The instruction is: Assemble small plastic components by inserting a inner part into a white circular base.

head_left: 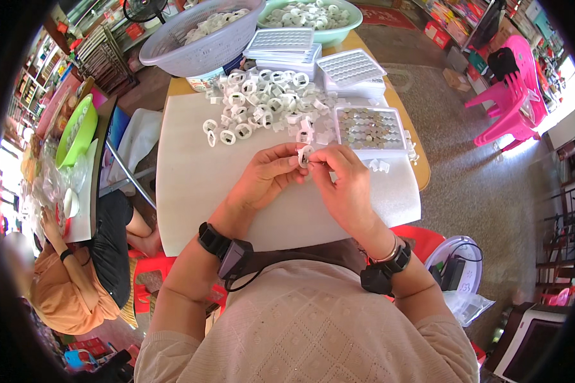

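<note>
Over the middle of the white-covered table, my left hand point(268, 173) pinches a small white ring-shaped plastic part point(304, 157) with a dark centre between thumb and fingers. My right hand point(347, 185) meets it from the right, thumb and forefinger pressed together at the part's side. Whatever those fingertips hold is too small to make out. Just beyond my hands lies a loose heap of similar white plastic parts point(262, 102). A white tray point(372, 154) with rows of small, dull metallic-looking pieces sits beyond my right hand.
Stacked white trays point(281, 39) and another stack point(351, 67) stand at the table's far side. Behind them are a grey basket point(198, 54) and a pale green basin point(348, 32), both full of white parts. A co-worker point(76, 281) sits at left; pink chairs point(514, 96) stand right.
</note>
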A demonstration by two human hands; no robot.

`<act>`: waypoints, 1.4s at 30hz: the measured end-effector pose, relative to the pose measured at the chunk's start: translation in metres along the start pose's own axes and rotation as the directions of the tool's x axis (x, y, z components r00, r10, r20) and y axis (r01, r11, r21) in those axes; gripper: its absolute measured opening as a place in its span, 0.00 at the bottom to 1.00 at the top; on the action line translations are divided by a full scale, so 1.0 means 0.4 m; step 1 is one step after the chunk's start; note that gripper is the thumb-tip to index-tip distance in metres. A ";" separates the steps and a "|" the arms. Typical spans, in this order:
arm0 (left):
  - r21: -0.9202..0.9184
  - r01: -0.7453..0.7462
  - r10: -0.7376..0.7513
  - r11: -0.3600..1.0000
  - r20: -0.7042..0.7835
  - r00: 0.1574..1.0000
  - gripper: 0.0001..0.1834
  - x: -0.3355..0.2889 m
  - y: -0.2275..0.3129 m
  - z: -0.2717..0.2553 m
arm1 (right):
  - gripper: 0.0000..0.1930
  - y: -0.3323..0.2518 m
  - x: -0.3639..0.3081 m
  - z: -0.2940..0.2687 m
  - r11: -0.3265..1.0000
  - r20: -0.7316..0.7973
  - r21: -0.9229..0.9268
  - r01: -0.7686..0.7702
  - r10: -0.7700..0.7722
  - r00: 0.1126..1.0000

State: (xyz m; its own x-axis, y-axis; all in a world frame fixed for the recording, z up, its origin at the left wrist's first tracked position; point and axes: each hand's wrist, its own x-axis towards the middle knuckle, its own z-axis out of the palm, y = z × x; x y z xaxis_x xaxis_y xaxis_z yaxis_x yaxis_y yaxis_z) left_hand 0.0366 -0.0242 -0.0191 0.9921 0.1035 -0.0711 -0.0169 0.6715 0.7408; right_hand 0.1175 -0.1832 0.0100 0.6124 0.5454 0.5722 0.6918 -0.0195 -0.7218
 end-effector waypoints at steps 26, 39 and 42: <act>0.014 0.048 -0.048 0.999 0.074 0.996 0.15 -0.015 0.011 0.002 | 0.04 0.004 0.004 -0.012 0.944 0.123 0.284 -0.166 0.136 0.983; 0.017 0.096 -0.098 0.995 0.133 0.986 0.15 -0.012 0.008 0.005 | 0.06 0.013 0.012 -0.060 0.881 0.124 0.348 -0.321 0.295 0.947; -0.024 0.078 -0.074 0.997 0.136 0.988 0.16 -0.011 0.000 0.000 | 0.06 0.042 0.035 -0.136 0.911 0.013 0.320 -0.261 0.271 0.962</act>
State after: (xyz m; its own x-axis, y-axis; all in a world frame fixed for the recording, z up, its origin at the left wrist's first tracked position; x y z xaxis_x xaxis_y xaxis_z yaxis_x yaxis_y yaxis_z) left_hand 0.0321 -0.0246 -0.0189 0.9983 -0.0474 -0.0343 0.0576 0.6951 0.7166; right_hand 0.1587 -0.2214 0.0271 0.7722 0.5305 0.3497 0.3478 0.1076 -0.9314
